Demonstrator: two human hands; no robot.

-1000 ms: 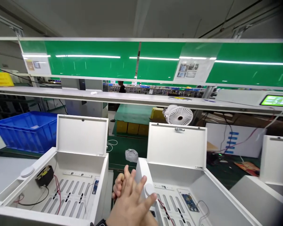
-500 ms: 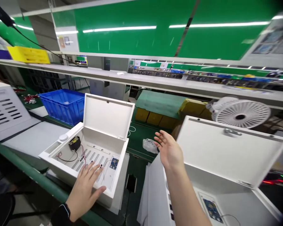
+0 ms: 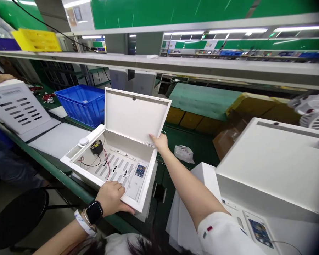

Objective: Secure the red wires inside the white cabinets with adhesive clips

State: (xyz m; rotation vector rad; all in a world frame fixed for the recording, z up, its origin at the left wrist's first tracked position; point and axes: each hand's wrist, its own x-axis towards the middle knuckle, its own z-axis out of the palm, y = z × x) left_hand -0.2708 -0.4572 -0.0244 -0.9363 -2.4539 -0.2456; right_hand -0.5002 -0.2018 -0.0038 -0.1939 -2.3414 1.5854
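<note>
At the middle of the bench (image 3: 202, 147), a white box (image 3: 124, 144) stands with its lid (image 3: 135, 115) raised. Left hand (image 3: 113, 198): forearm extended from the near left, fingers (image 3: 116, 185) bent over the near rim, thumb outside, gripping the wall. Right hand (image 3: 160, 142): arm stretched towards the far left, closed on the box's far right corner, thumb against the lid; remaining fingers hidden.

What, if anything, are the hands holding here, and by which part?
The white hinged-lid box: the left hand grips its front rim, and the right hand grips the raised lid at its lower right corner.
</note>
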